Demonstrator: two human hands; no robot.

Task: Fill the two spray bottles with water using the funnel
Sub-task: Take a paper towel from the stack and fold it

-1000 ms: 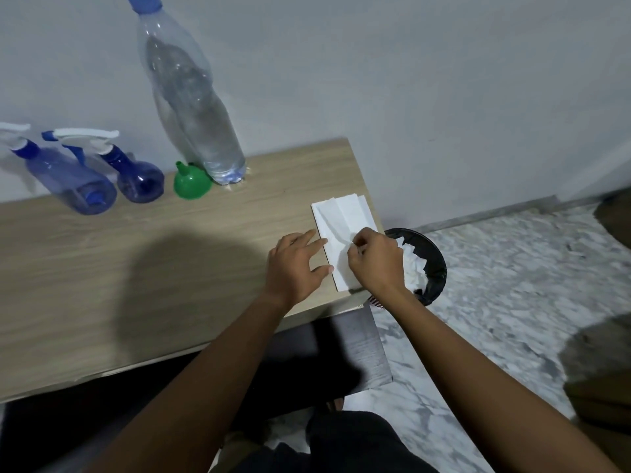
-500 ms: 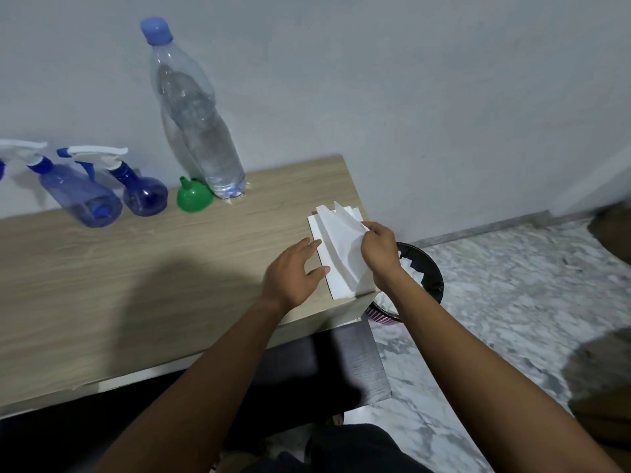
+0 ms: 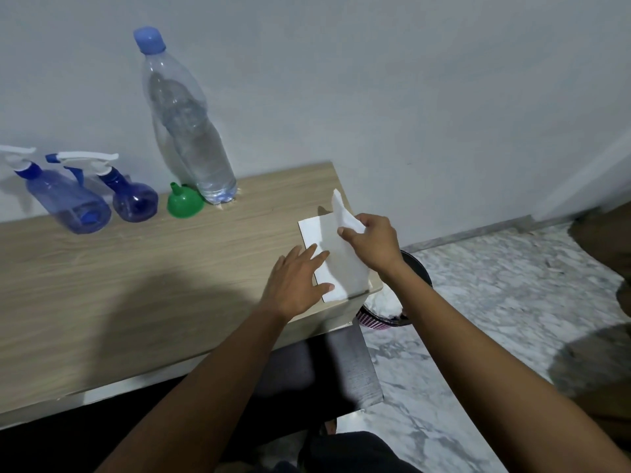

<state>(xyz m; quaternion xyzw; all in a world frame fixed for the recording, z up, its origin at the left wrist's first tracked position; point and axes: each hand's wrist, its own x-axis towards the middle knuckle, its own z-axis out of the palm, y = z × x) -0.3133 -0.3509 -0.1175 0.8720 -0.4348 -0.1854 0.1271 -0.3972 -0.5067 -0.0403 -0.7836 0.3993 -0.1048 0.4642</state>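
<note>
Your right hand [image 3: 374, 242] has drawn a white tissue sheet [image 3: 343, 213] higher off the tissue stack [image 3: 312, 233] than half a second ago, pinching it between thumb and fingers, while your left hand [image 3: 293, 285] has stayed put, fingers straight and pressing the stack's near edge flat. The task's own things are well apart from both hands, at the far side of the wooden table [image 3: 136, 285] by the wall. Two blue spray bottles stand there: the larger spray bottle [image 3: 68, 203] at far left and the rounder spray bottle [image 3: 135, 201] just beside it, both with white trigger heads fitted. The green funnel [image 3: 184, 201] sits mouth down, spout up, next to the tall clear water bottle [image 3: 191, 141], whose blue cap is on. Whether either spray bottle holds water cannot be told through the tinted plastic. With heads on, cap on and funnel untouched, no pouring is under way; you seem to be fetching a tissue for wiping. A wastebasket [image 3: 416, 271] holding crumpled tissue stands on the floor past the table's right end.
</note>
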